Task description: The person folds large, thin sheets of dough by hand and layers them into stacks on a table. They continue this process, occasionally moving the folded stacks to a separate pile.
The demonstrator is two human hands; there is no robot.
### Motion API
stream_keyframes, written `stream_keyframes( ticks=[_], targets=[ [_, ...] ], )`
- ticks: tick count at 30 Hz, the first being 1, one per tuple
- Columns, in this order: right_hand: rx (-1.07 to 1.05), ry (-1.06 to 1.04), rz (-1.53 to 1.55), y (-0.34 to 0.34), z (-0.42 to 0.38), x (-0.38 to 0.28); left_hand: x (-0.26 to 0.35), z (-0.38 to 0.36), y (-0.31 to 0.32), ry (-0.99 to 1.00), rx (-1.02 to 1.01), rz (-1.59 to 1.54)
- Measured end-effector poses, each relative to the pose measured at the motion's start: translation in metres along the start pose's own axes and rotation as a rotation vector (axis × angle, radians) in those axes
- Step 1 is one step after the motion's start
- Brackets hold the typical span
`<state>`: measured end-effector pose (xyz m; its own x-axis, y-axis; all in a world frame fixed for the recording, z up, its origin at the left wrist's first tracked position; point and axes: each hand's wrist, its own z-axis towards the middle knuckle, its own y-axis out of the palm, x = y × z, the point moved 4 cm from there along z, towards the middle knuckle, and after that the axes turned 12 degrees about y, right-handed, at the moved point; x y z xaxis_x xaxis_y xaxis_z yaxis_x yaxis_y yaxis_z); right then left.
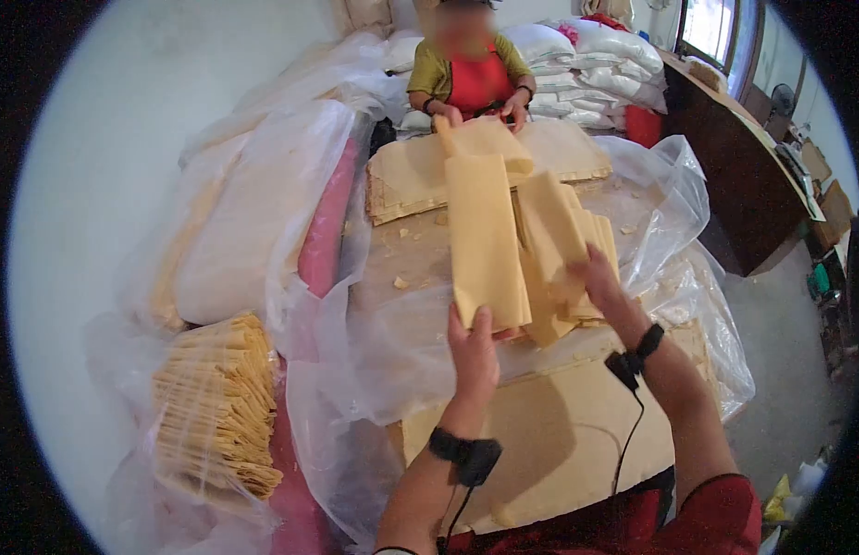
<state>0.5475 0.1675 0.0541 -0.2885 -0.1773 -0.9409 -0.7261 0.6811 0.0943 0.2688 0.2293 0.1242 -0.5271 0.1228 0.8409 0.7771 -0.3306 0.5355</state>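
A long folded pale-yellow sheet (486, 236) is gripped at its near end by my left hand (474, 359), thumb on top and fingers beneath. My right hand (598, 285), slightly blurred, grips the side of another folded yellow sheet (550, 220) to the right. More folded layers lie under and beside that one. Flat yellow sheets (577, 430) are stacked nearest me, below my forearms. The far end of my left hand's sheet overlaps a folded sheet (485, 139) that a co-worker across the table handles with both hands.
Clear plastic film (392, 338) covers much of the table, with small flakes on it. A flat sheet stack (406, 180) lies before the co-worker (475, 83). Plastic-wrapped folded sheets (216, 402) stand at left. White sacks (587, 69) are piled behind; a dark counter (735, 176) stands right.
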Motion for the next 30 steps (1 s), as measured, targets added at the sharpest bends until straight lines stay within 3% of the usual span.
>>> stream_keyframes(
  ticks=[3, 4, 5, 6, 8, 9, 10, 12, 13, 15, 17, 18, 20, 22, 23, 26, 27, 29, 30],
  targets=[
    [0.098, 0.063, -0.043, -0.013, -0.037, 0.027, -0.07, -0.003, 0.026, -0.062, -0.011, 0.196],
    [0.15, 0.055, -0.315, -0.014, -0.045, 0.033, -0.107, -0.005, 0.021, -0.059, -0.028, 0.202],
    [0.196, 0.046, -0.586, -0.013, -0.05, 0.033, -0.146, -0.008, 0.005, 0.038, -0.098, 0.657],
    [0.198, 0.031, -0.571, -0.014, -0.056, 0.023, -0.16, -0.006, 0.001, 0.148, -0.158, 1.109],
    [0.257, 0.001, -0.919, -0.02, -0.078, 0.005, -0.11, -0.01, 0.034, 0.087, -0.205, 0.946],
    [0.258, 0.015, -0.905, -0.028, -0.089, 0.014, -0.092, -0.02, 0.04, -0.004, -0.239, 0.782],
    [0.298, -0.096, -0.807, -0.039, -0.098, 0.015, -0.089, -0.024, 0.034, -0.004, -0.248, 0.792],
    [0.35, -0.201, -0.696, -0.062, -0.123, 0.018, -0.09, -0.036, 0.022, -0.292, -0.278, 0.595],
    [0.342, -0.235, -0.718, -0.072, -0.142, 0.024, -0.077, -0.051, 0.009, -0.321, -0.309, 0.612],
    [0.34, -0.246, -0.73, -0.084, -0.188, 0.043, -0.075, -0.085, -0.04, -0.267, -0.366, 0.663],
    [0.234, -0.119, -0.905, -0.085, -0.246, 0.071, -0.087, -0.123, -0.122, 0.008, -0.43, 0.951],
    [0.221, -0.236, -0.932, -0.082, -0.274, 0.088, -0.061, -0.149, -0.139, 0.041, -0.402, 1.011],
    [0.145, -0.229, -0.952, -0.062, -0.326, 0.11, -0.014, -0.193, -0.179, 0.065, -0.356, 1.092],
    [0.006, -0.429, -1.132, -0.028, -0.367, 0.127, 0.024, -0.226, -0.215, 0.165, -0.304, 1.362],
    [-0.024, -0.428, -1.119, -0.011, -0.377, 0.138, 0.034, -0.238, -0.231, 0.159, -0.27, 1.342],
    [-0.086, -0.59, -1.234, 0.047, -0.397, 0.169, 0.054, -0.25, -0.232, 0.224, -0.256, 1.453],
    [-0.069, -0.625, -1.269, 0.063, -0.398, 0.169, 0.057, -0.244, -0.226, 0.23, -0.248, 1.455],
    [-0.06, -0.669, -1.307, 0.09, -0.404, 0.174, 0.053, -0.237, -0.227, -0.035, -0.026, 0.796],
    [-0.041, -0.672, -1.319, 0.102, -0.403, 0.175, 0.049, -0.231, -0.231, -0.023, -0.018, 0.79]
  ],
)
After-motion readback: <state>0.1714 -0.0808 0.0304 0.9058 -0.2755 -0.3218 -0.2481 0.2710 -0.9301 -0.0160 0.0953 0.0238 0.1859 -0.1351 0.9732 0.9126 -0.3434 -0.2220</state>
